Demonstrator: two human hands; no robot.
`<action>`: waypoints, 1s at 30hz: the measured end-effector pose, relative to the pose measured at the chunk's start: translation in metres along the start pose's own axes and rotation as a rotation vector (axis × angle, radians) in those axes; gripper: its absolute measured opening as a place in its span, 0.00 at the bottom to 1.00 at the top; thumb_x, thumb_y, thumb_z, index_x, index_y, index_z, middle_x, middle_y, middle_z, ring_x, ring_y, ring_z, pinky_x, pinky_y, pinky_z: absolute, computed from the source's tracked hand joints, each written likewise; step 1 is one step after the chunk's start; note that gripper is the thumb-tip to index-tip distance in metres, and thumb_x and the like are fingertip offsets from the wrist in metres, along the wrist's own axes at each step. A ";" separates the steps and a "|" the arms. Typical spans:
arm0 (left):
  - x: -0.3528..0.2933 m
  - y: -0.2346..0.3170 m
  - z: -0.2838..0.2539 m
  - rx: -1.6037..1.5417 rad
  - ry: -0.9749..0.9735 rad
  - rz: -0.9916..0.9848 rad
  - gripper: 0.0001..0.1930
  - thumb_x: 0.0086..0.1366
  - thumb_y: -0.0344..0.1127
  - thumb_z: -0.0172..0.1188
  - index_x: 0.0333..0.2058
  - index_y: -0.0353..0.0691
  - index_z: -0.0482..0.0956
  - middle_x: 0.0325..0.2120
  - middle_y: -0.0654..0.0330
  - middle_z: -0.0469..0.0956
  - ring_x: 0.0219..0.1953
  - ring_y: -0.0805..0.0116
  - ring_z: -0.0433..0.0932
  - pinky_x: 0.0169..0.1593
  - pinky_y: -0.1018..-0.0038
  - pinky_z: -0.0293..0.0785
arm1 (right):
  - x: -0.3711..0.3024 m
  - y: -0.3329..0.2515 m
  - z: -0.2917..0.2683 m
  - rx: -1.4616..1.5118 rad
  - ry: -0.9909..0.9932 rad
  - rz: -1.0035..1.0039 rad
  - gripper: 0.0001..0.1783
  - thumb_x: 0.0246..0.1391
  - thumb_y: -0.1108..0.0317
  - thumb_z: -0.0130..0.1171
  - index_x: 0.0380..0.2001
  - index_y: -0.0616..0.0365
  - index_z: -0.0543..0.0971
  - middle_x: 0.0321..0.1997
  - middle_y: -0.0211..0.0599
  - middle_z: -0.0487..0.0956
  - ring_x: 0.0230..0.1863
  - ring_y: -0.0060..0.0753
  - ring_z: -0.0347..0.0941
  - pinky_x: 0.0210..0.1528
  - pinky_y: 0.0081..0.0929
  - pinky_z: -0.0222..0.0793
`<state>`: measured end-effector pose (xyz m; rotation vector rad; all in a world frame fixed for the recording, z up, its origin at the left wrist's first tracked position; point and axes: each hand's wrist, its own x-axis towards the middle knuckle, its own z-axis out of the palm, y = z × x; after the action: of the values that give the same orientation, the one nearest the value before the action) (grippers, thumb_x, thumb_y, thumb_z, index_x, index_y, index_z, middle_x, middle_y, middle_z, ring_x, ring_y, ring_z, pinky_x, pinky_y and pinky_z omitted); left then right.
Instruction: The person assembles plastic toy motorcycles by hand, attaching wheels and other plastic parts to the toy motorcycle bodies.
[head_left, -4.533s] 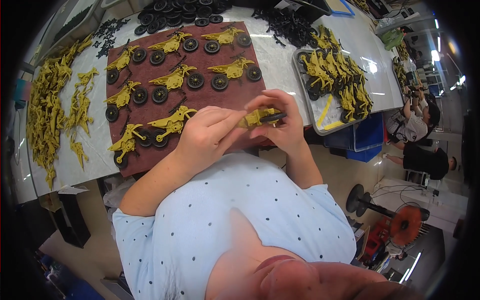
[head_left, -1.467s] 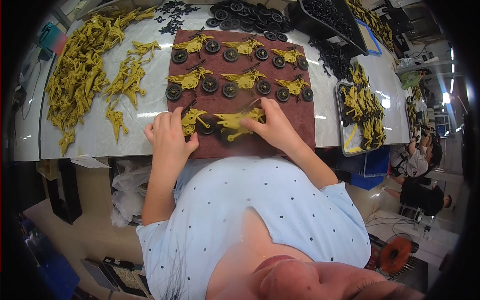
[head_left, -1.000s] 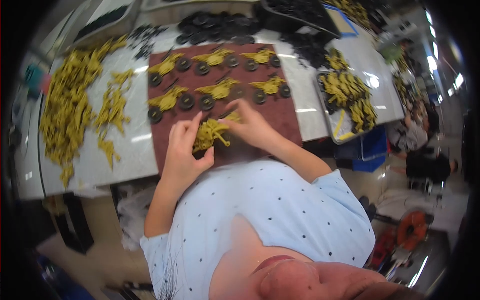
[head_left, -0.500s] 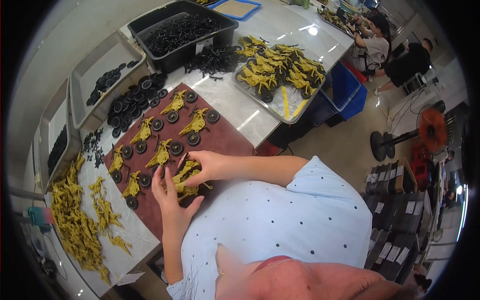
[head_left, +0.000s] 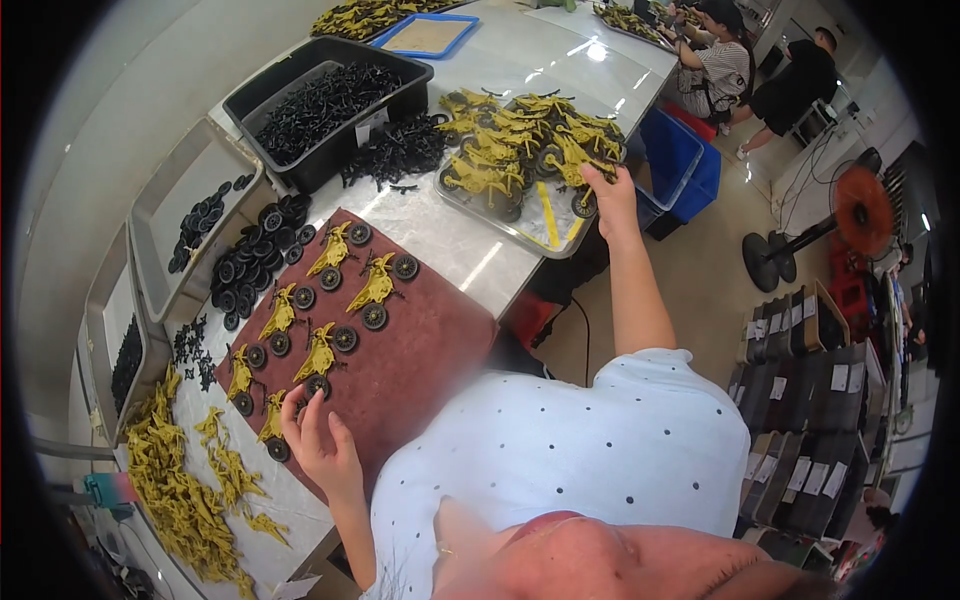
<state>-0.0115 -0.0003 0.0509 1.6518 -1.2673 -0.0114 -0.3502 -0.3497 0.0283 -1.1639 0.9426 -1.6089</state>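
Six wheeled yellow bikes (head_left: 376, 284) sit on the cloth (head_left: 430, 340), loads more on the tray (head_left: 500, 227), where the right hand (head_left: 615, 200) grips one bike (head_left: 574, 160). Left hand (head_left: 325, 450) hangs loosely open over the cloth. Plenty left, I reckon: big pile of bare bodies (head_left: 185, 490) on the counter (head_left: 480, 265).

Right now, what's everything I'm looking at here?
Mat: one, dark red, on table
Toy motorbikes: six, mostly yellow, on mat
Tray: one, silver, right of mat, motorbikes inside
Frames: many, yellow, left of mat
Wheels: many, black, behind mat
Tub: one, black, top left, small parts inside
Bins: two, grey, left of tub
Crates: count unclear, blue, beside table
Fan: one, orange, right
People: two clear, dark and light clothes, background
Left hand: one, bare, over mat
Right hand: one, bare, gripping motorbike at tray
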 end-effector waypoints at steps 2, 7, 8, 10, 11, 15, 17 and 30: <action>0.001 -0.001 0.002 0.017 -0.006 0.014 0.17 0.59 0.18 0.50 0.47 0.32 0.74 0.53 0.53 0.63 0.50 0.64 0.71 0.51 0.74 0.68 | 0.009 0.031 -0.011 -0.335 0.091 0.037 0.23 0.47 0.66 0.66 0.45 0.64 0.73 0.42 0.41 0.79 0.41 0.30 0.76 0.45 0.26 0.70; 0.002 -0.002 0.000 0.037 -0.058 0.015 0.14 0.58 0.16 0.50 0.42 0.30 0.77 0.50 0.55 0.65 0.44 0.66 0.73 0.45 0.77 0.70 | -0.001 0.037 0.001 -0.772 0.087 -0.065 0.25 0.46 0.58 0.65 0.44 0.62 0.74 0.40 0.48 0.79 0.43 0.42 0.76 0.45 0.32 0.70; 0.002 -0.001 0.000 0.040 -0.061 0.020 0.14 0.58 0.16 0.50 0.42 0.30 0.77 0.50 0.55 0.65 0.44 0.66 0.73 0.45 0.77 0.70 | -0.004 0.038 0.004 -0.810 0.114 -0.104 0.25 0.47 0.55 0.65 0.42 0.62 0.75 0.40 0.49 0.79 0.44 0.46 0.75 0.46 0.35 0.70; 0.000 -0.003 0.001 0.054 -0.063 0.016 0.13 0.57 0.16 0.51 0.41 0.30 0.77 0.49 0.55 0.66 0.41 0.67 0.73 0.43 0.77 0.70 | -0.004 0.045 0.006 -0.843 0.142 -0.143 0.24 0.47 0.53 0.64 0.41 0.61 0.76 0.41 0.50 0.78 0.45 0.50 0.74 0.46 0.38 0.69; 0.000 -0.003 0.002 0.058 -0.065 0.021 0.13 0.57 0.16 0.51 0.41 0.30 0.77 0.49 0.55 0.66 0.41 0.67 0.73 0.43 0.77 0.70 | -0.002 0.057 0.001 -0.925 0.148 -0.309 0.26 0.47 0.51 0.64 0.40 0.62 0.76 0.43 0.50 0.77 0.47 0.52 0.71 0.48 0.41 0.68; -0.003 -0.008 0.001 0.057 -0.102 0.024 0.15 0.55 0.14 0.51 0.40 0.31 0.78 0.49 0.54 0.66 0.40 0.67 0.72 0.42 0.77 0.70 | 0.008 0.068 -0.013 -1.131 0.159 -0.340 0.30 0.48 0.45 0.62 0.41 0.63 0.75 0.49 0.52 0.70 0.53 0.56 0.64 0.52 0.46 0.63; -0.004 -0.010 0.001 0.048 -0.118 0.024 0.15 0.54 0.14 0.51 0.40 0.31 0.78 0.49 0.54 0.66 0.40 0.68 0.72 0.42 0.77 0.70 | 0.021 0.074 -0.024 -1.121 0.142 -0.263 0.32 0.47 0.43 0.62 0.43 0.62 0.73 0.50 0.53 0.69 0.53 0.56 0.64 0.52 0.48 0.63; 0.000 -0.018 0.004 0.027 -0.180 0.019 0.18 0.50 0.13 0.50 0.40 0.31 0.78 0.48 0.54 0.67 0.43 0.64 0.72 0.44 0.75 0.71 | -0.008 0.033 -0.003 -1.193 0.187 -0.700 0.33 0.49 0.48 0.60 0.53 0.57 0.69 0.57 0.49 0.67 0.58 0.55 0.61 0.56 0.49 0.60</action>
<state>-0.0009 -0.0042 0.0365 1.6913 -1.4233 -0.1349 -0.3443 -0.3513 -0.0057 -2.3677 1.8776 -1.6653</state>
